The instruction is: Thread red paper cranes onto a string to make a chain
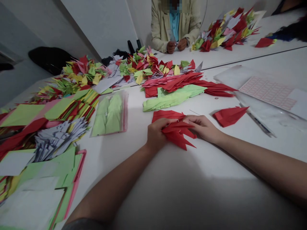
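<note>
Between my two hands is a bundle of folded red paper (178,135), its pointed ends spreading toward me. My left hand (157,132) is closed round its left side. At its upper right edge, the fingers of my right hand (200,126) pinch the paper. Just behind my hands lies more folded red paper (165,115), partly hidden by them. A separate folded red piece (229,116) rests to the right of my right hand. Beyond are a stack of folded light green paper (172,99) and stacks of folded red paper (182,81).
A clear packet of green folded paper (107,113) and stacks of coloured sheets (48,179) lie left. Heaps of folded pieces (148,65) line the back. To the right are a pen (260,123) and a printed sheet (268,92). Another person (176,25) sits opposite.
</note>
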{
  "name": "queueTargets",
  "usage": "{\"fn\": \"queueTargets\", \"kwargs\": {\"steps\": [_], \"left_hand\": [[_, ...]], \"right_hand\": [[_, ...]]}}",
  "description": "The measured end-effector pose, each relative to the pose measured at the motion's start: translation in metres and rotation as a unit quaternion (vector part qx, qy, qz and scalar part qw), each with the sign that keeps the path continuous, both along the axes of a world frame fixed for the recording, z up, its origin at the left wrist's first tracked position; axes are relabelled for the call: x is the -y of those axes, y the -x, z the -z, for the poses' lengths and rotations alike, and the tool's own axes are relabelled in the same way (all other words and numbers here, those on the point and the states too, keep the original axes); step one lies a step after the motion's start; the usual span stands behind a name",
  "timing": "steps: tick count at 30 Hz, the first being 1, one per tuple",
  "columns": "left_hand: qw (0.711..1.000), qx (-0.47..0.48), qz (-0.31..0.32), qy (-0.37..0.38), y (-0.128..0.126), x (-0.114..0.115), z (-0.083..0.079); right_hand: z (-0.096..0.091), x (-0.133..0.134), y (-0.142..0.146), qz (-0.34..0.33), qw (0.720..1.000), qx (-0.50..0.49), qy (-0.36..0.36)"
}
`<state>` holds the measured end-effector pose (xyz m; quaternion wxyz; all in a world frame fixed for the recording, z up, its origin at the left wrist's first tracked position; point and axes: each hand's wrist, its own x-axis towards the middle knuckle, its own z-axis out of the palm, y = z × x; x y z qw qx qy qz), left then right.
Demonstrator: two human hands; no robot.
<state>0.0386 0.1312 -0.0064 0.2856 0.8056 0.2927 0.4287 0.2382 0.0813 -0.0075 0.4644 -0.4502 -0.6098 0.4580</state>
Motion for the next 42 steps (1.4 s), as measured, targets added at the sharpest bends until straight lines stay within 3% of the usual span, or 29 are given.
{"fn": "queueTargets", "kwargs": {"steps": [2, 7, 13, 17, 21, 27, 31, 34, 38, 42], "left_hand": [[1.0, 0.002, 0.009, -0.001, 0.0, 0.001, 0.0], [1.0, 0.017, 0.01, 0.016, 0.0, 0.001, 0.002], [0.999, -0.016, 0.005, 0.035, 0.0, 0.002, 0.0], [0.999, -0.024, -0.003, 0.042, 0.0, 0.002, 0.0], [0.999, -0.023, -0.008, 0.043, 0.0, 0.002, 0.001], [0.996, -0.034, -0.043, 0.067, -0.003, 0.002, 0.0], [0.993, -0.004, -0.077, 0.09, -0.007, 0.0, -0.003], [0.985, 0.04, -0.082, 0.146, -0.006, -0.003, -0.003], [0.968, 0.111, -0.053, 0.217, -0.003, -0.008, 0.002], [0.953, 0.08, 0.062, 0.285, -0.001, -0.008, 0.003]], "right_hand": [[-0.001, 0.0, 0.0, -0.037, 0.997, -0.046, 0.057], [-0.003, -0.001, 0.001, -0.056, 0.989, -0.08, 0.115], [-0.004, -0.001, 0.001, -0.07, 0.986, -0.095, 0.119], [-0.004, -0.002, 0.0, -0.128, 0.976, -0.139, 0.112], [-0.003, -0.002, -0.002, -0.168, 0.974, -0.115, 0.094], [-0.001, -0.004, -0.003, -0.131, 0.975, -0.12, 0.133], [-0.001, -0.005, -0.005, -0.083, 0.965, -0.19, 0.159], [0.001, -0.007, -0.007, -0.072, 0.957, -0.226, 0.169], [0.005, -0.009, -0.009, -0.075, 0.959, -0.221, 0.163], [0.006, -0.008, -0.009, -0.068, 0.968, -0.189, 0.148]]}}
